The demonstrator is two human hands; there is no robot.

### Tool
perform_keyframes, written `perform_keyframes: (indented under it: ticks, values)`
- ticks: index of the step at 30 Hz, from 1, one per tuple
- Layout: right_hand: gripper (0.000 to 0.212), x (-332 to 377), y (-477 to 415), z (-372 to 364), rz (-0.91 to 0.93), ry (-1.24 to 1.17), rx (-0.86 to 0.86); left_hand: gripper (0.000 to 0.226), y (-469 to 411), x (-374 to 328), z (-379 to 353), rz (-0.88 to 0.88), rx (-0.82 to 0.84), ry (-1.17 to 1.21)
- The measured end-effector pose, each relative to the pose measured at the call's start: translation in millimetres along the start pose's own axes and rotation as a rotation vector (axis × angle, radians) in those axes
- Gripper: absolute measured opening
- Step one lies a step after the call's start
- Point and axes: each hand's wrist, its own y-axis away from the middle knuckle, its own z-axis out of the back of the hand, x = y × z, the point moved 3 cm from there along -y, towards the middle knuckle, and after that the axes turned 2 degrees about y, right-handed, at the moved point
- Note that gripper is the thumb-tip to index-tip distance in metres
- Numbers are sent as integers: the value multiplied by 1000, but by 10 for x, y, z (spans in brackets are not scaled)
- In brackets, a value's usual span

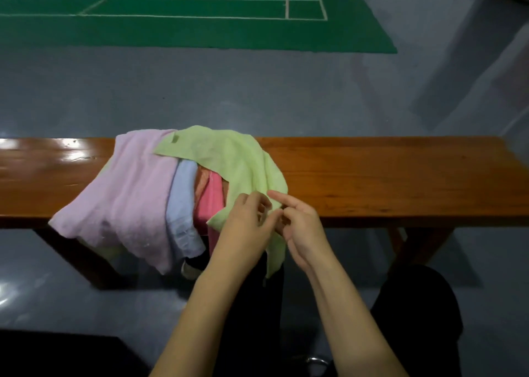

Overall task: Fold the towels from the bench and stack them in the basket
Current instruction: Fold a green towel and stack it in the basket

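Note:
A heap of towels lies on the wooden bench (386, 176). On top is a light green towel (229, 159), draped over the bench's front edge. To its left lie a lilac towel (134, 193), a pale blue towel (183, 205) and a pink towel (213, 202), all hanging over the front edge. My left hand (246, 227) and my right hand (300, 227) meet at the green towel's near edge, and both pinch the cloth there. No basket shows in the view.
Grey floor surrounds the bench, with a green court mat (183, 13) beyond it. The bench's right half is bare wood. My dark-clothed knee (418, 313) is at the lower right, and a dark object (57, 353) fills the lower left corner.

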Motion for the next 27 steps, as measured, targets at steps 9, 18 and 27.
perform_keyframes:
  ticks: [9, 18, 27]
  values:
    - [36, -24, 101, 94, 137, 167, 67, 16, 11, 66, -96, -9, -6, -52]
    - [14, -68, 97, 114, 433, 886, 19, 9, 105, 89, 27, 88, 103, 366]
    - [30, 116, 335, 190, 630, 651, 0, 15, 119, 58, 455, -83, 163, 279]
